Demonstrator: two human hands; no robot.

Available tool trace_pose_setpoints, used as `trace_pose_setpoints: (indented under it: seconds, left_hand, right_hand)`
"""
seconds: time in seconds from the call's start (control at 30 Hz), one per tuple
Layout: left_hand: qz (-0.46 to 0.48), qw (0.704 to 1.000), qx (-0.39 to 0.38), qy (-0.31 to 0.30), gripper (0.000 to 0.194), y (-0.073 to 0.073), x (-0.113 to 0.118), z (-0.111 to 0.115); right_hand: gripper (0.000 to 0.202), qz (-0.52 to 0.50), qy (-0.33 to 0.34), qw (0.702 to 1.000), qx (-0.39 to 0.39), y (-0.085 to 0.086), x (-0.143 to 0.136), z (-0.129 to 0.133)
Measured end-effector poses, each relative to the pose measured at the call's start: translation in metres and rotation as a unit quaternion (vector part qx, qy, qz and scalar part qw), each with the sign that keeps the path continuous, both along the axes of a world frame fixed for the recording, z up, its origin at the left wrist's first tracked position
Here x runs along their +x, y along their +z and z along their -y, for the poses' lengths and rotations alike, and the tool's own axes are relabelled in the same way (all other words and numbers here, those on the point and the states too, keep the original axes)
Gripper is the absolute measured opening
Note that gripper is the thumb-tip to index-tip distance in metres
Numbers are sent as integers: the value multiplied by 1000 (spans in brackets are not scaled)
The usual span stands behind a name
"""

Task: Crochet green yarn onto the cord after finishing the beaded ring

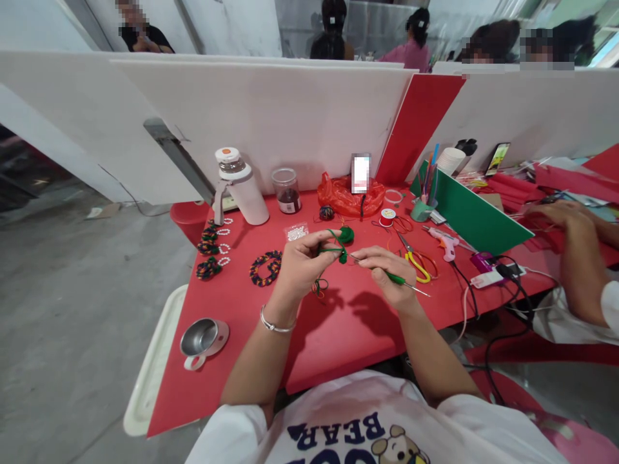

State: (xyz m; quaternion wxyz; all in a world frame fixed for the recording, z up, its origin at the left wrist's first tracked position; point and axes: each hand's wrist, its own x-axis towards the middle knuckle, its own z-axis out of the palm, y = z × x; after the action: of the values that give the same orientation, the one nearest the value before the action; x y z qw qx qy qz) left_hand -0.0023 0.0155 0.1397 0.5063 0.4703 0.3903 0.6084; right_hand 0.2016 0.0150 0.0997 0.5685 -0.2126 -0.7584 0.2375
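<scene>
My left hand (pixel 305 259) pinches a small piece of green crochet (pixel 343 256), with green yarn running over its fingers. Behind it a ball of green yarn (pixel 346 234) rests on the red table. In my right hand (pixel 387 270) is a crochet hook (pixel 397 279) with a green handle, closed between thumb and fingers. The hook's tip points left, at or very near the green piece; whether it is inside a loop I cannot tell. Loose thin cords (pixel 320 287) lie on the table below the hands, and a dark multicoloured braided ring (pixel 265 268) lies left of my left hand.
At left stand a metal cup (pixel 200 340), a white thermos (pixel 244 193) and yarn pieces with beaded loops (pixel 209 267). Behind are a jar (pixel 286 191), a red plastic bag (pixel 338 198) and a phone (pixel 360 173). Yellow-handled scissors (pixel 416 265), a glue gun (pixel 443 243) and a co-worker's arm (pixel 583 258) are right.
</scene>
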Motion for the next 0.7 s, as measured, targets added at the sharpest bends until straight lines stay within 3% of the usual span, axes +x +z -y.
trace_pose_setpoints:
  seconds: [0.23,0.37,0.53,0.7]
  left_hand:
    - [-72,994,41,74,32,-5,2,2]
    - [-100,988,68,100,29,-8,6,3]
    - [-177,958,140,177,22,-12,17,10]
    - [-195,943,169,209,17,-13,23,13]
  right_hand:
    - [24,37,-39,998,30,7,-5,6]
    - [29,68,-67,992,85,6,-9,7]
    - [34,80,-97,985,118,2,-16,9]
    - [35,58,-115,984,122,-3,-24,11]
